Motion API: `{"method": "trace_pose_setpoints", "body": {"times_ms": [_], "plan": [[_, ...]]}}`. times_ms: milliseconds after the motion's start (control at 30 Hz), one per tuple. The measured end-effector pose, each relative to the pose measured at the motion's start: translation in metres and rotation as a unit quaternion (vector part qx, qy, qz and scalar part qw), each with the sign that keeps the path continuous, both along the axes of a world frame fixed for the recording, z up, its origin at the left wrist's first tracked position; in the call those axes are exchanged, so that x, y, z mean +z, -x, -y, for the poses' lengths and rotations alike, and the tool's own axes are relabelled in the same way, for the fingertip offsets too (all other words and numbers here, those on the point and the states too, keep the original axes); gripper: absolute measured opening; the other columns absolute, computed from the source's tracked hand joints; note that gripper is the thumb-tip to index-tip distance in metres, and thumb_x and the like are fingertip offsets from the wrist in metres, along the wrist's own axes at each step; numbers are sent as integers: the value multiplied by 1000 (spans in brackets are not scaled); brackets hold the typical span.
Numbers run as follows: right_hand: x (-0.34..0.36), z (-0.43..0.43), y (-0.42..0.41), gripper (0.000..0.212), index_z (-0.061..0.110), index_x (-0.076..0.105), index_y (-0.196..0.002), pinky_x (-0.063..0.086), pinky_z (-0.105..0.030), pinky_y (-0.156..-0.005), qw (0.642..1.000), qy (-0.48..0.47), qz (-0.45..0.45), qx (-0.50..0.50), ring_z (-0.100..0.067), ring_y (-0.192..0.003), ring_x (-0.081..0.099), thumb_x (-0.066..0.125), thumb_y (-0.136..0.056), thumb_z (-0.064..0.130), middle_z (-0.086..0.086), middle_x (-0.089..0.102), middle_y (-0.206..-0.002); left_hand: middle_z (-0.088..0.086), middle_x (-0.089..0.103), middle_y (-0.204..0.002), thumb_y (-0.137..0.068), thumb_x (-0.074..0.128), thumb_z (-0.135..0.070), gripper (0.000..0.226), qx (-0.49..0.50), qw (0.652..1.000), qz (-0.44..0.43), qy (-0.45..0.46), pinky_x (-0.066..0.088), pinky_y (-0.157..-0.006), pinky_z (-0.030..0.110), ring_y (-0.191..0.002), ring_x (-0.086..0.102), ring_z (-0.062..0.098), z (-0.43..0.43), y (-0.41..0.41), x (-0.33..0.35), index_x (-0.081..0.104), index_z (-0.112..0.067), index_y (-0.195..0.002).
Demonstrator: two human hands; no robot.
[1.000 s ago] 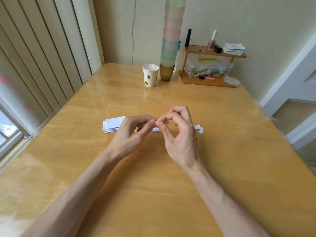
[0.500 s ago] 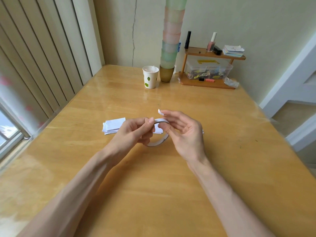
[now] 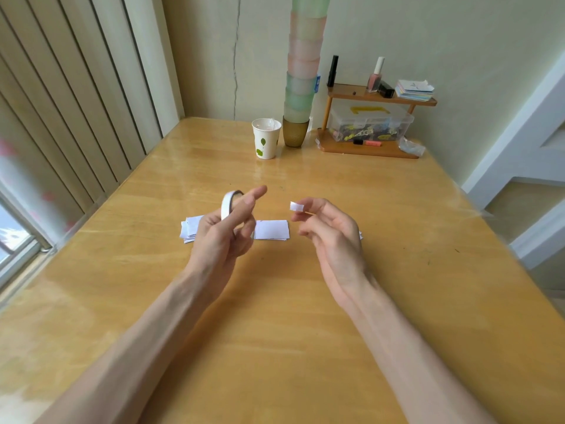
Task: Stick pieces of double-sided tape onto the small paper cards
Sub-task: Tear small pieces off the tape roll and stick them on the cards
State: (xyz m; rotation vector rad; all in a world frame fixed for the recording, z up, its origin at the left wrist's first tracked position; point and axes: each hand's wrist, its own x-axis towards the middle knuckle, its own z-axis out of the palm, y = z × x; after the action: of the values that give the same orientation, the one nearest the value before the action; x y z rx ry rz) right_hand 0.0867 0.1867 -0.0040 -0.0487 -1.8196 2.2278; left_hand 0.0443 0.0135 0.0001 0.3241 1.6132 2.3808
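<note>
Left hand: The left hand (image 3: 224,237) is gripping the tape roll (image 3: 227,205), thumb and curled fingers closing round the ring while the index finger is pointing straight out toward the far side of the table (image 3: 275,332). The roll is standing on edge, raised off the wood.

Right hand: The right hand (image 3: 333,240) is pinching a small white tape piece (image 3: 296,206) between thumb and fingertip, with the other fingers curling loosely beneath. The piece is hanging clear of both roll and table.

Cards: A white card stack (image 3: 272,229) is lying flat on the table between the two hands. A second pile (image 3: 190,229) is lying just left of the left hand, partly hidden by it.

Governing relation: The card stack is lying below and to the left of the tape piece, with its long axis running left to right across the table. The right hand is hovering near its right end, and the left hand is overlapping its left end.

Stage, as judged: The piece is appearing fully separated and is not yet touching any card.

Next move, as judged: The right hand is needing to travel down and leftward, laying the piece flat on the top card.

Risk, as judged: The piece is curling slightly and may cling to the fingertips or lift the unsteadied card.
</note>
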Motion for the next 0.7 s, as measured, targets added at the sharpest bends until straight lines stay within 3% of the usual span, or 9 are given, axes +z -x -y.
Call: {"method": "trace_pose_setpoints", "body": {"times_ms": [67,167,267,467,601,701], "plan": [[-1,1,0,24,23,78,-91,46,-36,-96,1000,-15,11,13,-17,-99,62,60,-81,9,2,71,-96,-6,31,-53,-94,67,-34,24,41,996,-55,49,17,-59,31,-59,24,21,-2,-1,-2,80,-25,-112],[0,4,-1,9,22,75,-88,45,-38,-92,999,-29,23,19,-19,-100,64,68,-85,26,2,70,-94,-8,43,-57,-90,70,-37,29,51,988,-100,103,26,-54,25,-62,24,26,-7,-6,-4,80,-26,-115],[1,4,-1,19,17,74,-91,44,-40,-91,999,-33,28,18,-16,-96,63,72,-88,36,1,73,-96,-9,45,-57,-87,71,-40,29,51,986,-108,119,32,-52,21,-57,28,22,-9,-8,-4,83,-23,-107],[2,6,-3,13,17,68,-88,45,-38,-89,998,-36,32,26,-16,-93,59,72,-87,29,-2,69,-92,-15,47,-47,-94,73,-25,14,68,975,-139,161,29,-51,19,-50,28,14,-11,-10,-5,82,-15,-95],[4,7,-3,8,20,68,-84,44,-36,-87,998,-35,33,26,-16,-93,58,72,-86,27,-5,67,-92,-13,40,-47,-94,73,-27,16,77,971,-156,162,21,-52,33,-50,26,17,-11,-8,-7,82,-16,-86],[3,7,-2,2,23,70,-84,45,-35,-85,999,-31,31,22,-16,-93,61,70,-84,25,-4,67,-93,-17,51,-49,-95,73,-21,15,75,968,-170,170,26,-52,20,-46,34,7,-11,-8,-8,80,-9,-89]]}}
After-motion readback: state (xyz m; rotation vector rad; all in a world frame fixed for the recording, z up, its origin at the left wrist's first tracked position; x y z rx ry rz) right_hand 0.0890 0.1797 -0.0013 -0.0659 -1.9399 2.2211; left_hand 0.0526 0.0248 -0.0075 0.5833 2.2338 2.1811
